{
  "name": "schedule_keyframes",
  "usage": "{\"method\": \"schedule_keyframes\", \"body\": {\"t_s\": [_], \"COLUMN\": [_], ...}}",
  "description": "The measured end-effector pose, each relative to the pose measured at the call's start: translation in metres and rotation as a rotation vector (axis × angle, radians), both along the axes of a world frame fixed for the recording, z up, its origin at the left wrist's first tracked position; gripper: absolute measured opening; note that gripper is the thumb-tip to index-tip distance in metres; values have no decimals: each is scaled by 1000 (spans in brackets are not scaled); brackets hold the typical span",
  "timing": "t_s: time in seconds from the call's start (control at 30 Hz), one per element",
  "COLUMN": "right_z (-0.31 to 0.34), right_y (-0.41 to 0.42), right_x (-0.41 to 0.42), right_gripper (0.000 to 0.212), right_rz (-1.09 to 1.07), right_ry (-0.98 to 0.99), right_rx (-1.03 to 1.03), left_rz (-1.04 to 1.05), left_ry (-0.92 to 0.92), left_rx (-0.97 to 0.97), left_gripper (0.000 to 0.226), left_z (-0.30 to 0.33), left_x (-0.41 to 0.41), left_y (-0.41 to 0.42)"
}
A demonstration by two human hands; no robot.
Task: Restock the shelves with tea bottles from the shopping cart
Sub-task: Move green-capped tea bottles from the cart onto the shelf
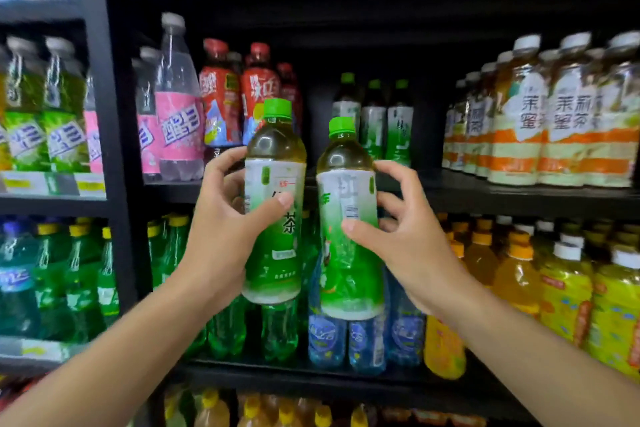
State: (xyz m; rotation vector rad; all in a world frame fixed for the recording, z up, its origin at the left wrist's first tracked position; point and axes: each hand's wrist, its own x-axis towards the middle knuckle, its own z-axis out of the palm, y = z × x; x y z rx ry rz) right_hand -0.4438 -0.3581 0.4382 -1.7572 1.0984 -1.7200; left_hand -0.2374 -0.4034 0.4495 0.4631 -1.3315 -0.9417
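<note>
At frame centre, two green-capped tea bottles held upright, side by side, apart. Left tea bottle (274, 204): label ends in 茶, small red 统一 mark near top. Left hand (221, 218) grips it, thumb across the label, fingers curled behind. Right tea bottle (348, 218) (barcode facing camera): right hand (408, 236) pinches it, thumb on label. At 12 o'clock behind them, three matching green tea bottles (374, 118) stand on the middle shelf (450, 191) beside a gap. At 2 o'clock, orange-banded bottles (561, 114) reading 茉莉蜜茶. At 10 o'clock, pink-label bottles (178, 121) and red-label bottles (239, 97); writing blurred.
</note>
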Motion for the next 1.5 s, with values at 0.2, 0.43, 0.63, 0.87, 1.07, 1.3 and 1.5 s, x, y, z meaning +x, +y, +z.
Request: {"method": "schedule_keyframes", "body": {"t_s": [0.2,0.43,0.63,0.87,1.07,1.3,1.5], "right_z": [54,105,118,116,112,122,127], "right_y": [0,-11,-39,-76,-106,-127,-148], "right_x": [-19,-41,-60,-91,-110,-122,-135], "right_gripper": [64,62,69,79,83,86,86], "right_rz": [-8,-15,-126,-272,-379,-433,-484], "right_ry": [-86,-122,-93,-46,98,235,250], "right_rx": [-76,-86,-111,-123,-133,-65,-28], "left_rz": [-120,-194,-178,-154,-166,-49,76], "left_ry": [28,64,32,-44,-214,-450,-552], "left_rx": [-109,-191,-219,-189,-208,-252,-244], "left_gripper": [75,68,68,65,64,90,94], "left_z": [54,99,109,103,102,107,111], "left_x": [-12,-55,-93,-124,-135,-145,-161], "left_y": [-19,-51,-78,-118,-150,-172,-188]}}
